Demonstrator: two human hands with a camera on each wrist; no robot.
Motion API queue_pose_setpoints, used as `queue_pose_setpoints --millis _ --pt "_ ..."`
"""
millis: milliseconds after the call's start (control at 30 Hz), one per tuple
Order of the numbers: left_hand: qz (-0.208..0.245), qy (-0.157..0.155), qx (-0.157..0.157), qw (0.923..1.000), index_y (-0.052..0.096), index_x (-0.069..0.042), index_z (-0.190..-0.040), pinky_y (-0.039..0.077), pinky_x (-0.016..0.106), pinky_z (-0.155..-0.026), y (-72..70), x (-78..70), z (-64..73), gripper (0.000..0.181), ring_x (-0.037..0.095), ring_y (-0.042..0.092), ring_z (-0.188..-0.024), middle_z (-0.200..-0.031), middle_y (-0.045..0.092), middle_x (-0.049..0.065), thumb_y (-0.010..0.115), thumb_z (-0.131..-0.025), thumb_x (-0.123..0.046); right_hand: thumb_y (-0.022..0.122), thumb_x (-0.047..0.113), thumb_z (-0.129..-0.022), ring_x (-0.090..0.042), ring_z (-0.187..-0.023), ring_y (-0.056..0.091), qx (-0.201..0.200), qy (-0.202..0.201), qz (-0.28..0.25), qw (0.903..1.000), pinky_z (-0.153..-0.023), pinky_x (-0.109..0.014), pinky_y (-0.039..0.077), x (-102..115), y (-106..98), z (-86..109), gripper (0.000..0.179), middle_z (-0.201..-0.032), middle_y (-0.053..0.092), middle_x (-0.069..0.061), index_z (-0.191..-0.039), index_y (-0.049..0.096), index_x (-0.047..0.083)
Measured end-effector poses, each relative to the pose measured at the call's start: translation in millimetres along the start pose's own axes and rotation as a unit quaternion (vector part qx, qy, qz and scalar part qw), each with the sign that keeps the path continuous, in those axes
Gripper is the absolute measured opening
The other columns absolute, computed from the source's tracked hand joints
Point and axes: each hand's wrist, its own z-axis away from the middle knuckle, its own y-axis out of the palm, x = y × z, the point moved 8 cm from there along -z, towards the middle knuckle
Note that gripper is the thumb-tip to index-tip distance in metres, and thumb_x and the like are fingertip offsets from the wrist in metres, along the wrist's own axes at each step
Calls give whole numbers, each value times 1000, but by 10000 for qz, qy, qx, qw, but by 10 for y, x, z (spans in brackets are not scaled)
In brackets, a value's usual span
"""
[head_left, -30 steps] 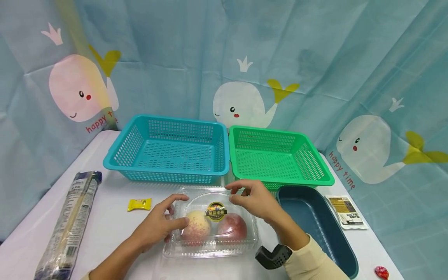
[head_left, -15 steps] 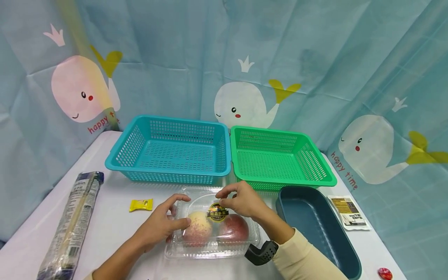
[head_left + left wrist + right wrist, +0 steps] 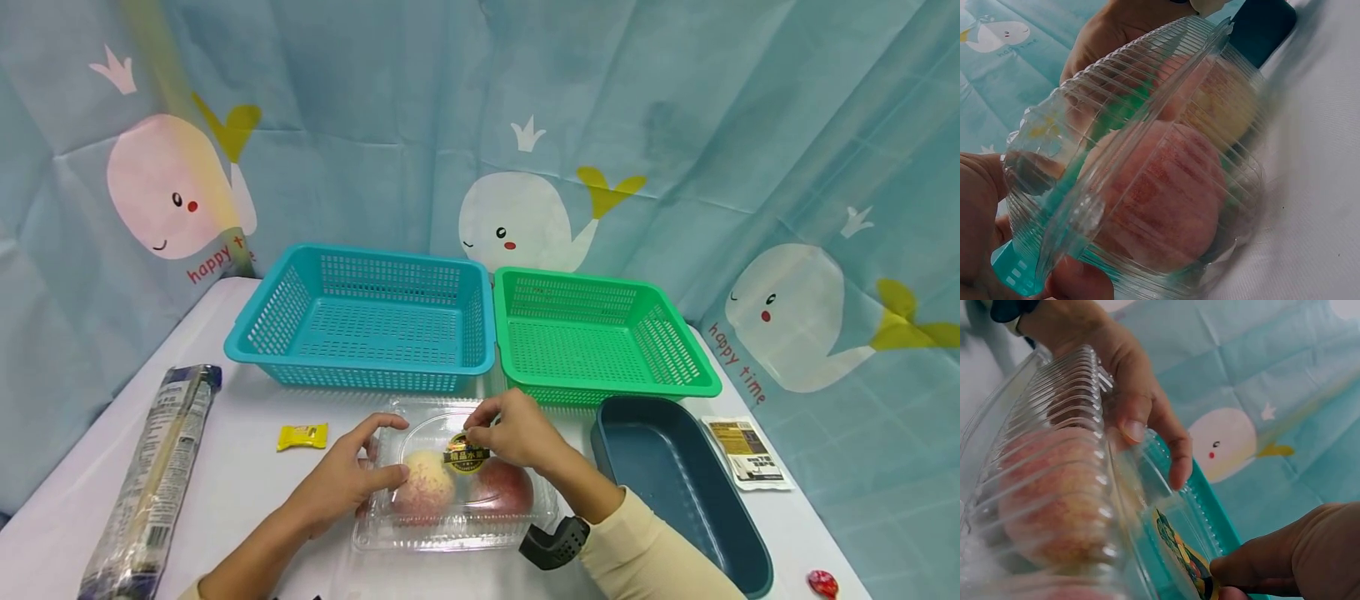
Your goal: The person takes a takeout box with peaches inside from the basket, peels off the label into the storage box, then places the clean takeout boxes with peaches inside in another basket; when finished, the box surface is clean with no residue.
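Note:
A clear plastic clamshell fruit box [image 3: 375, 525] stands on the table, its lid down. Inside lie two peaches, a pale yellow-pink one [image 3: 424, 492] on the left and a darker red one [image 3: 504, 487] on the right. My left hand [image 3: 341, 483] grips the box's left side, thumb on the lid and other fingers around the side and edge. A black-and-gold round sticker [image 3: 467, 457] is on the lid. My right hand [image 3: 517, 429] pinches the sticker's upper edge between thumb and index finger; in the right wrist view the fingertips [image 3: 1225, 572] meet at that edge.
Behind the box stand a blue basket [image 3: 360, 375] and a green basket [image 3: 615, 387]. To the right are a dark blue tray [image 3: 675, 483], a flat packet [image 3: 747, 454] and a red candy [image 3: 822, 583]. On the left lie a yellow candy [image 3: 302, 436] and a long wrapped package [image 3: 153, 475].
My right hand has moved left and inward from the lid's back right to the sticker, its fingers closing at the sticker's edge. The left hand keeps its grip on the box.

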Motion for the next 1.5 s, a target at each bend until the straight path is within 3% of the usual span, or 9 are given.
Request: queue_pose_setpoints --millis 167,300,633,800,1033,1233,1367,1500 --pt "-2 -17 -18 10000 50 -12 -131 36 22 -37 -4 5 -4 58 13 35 -45 -97 33 20 77 -80 -12 70 5 -82 -8 -62 53 -59 -51 513 9987 -54 -26 44 26 17 -7 11 -65 62 9 -73 72 12" --pt "-62 4 -57 10000 50 -13 -131 37 22 -36 -8 0 -8 57 13 35 -44 -96 35 20 77 -80 -12 68 6 -85 -7 -60 51 -97 -104 582 9982 -56 -27 44 32 25 4 16 -63 60 10 -71 69 13" --pt "-72 7 29 10000 50 -14 -131 36 21 -37 16 0 -7 57 12 34 -43 -95 35 19 77 -81 -12 62 0 -90 -10 -61 52 -269 -43 -434 9987 -56 -28 45 22 -36 117 16 -67 59 3 -76 66 7" --pt "-90 31 44 9999 50 -14 -132 36 21 -37 16 -1 -4 57 11 34 -43 -96 34 19 77 -81 -13 62 -2 -91 -15 -64 50 -554 -245 -922 9939 -52 -27 41 136 -242 186 12 -71 59 -2 -80 65 2" --pt "-21 13 48 10000 49 -13 -133 35 20 -37 8 4 9 58 11 34 -44 -98 33 19 77 -81 -13 64 4 -92 -18 -70 55 -253 -398 -944 9944 -56 -29 44 205 -488 248 9 -75 63 -4 -83 68 3" --pt "20 -16 70 10000 50 -14 -131 35 20 -38 14 15 13 57 11 32 -43 -100 32 19 77 -81 -13 65 10 -93 -21 -75 58 -118 -499 -670 9964 -63 -33 49 110 -733 329 10 -76 64 -3 -85 70 5" --pt "22 -7 46 10000 51 -14 -131 37 22 -36 4 10 20 57 11 33 -43 -99 32 18 77 -81 -13 64 10 -94 -22 -75 58 14 -405 -795 9960 -67 -34 50 7 -916 392 11 -79 64 -6 -89 69 2" --pt "85 10 92 9999 51 -14 -132 43 28 -34 -2 1 24 57 12 36 -44 -97 31 17 78 -81 -13 63 8 -94 -17 -65 51 53 -336 -941 9950 -58 -31 45 -123 -1122 476 12 -78 60 -10 -90 68 -2"
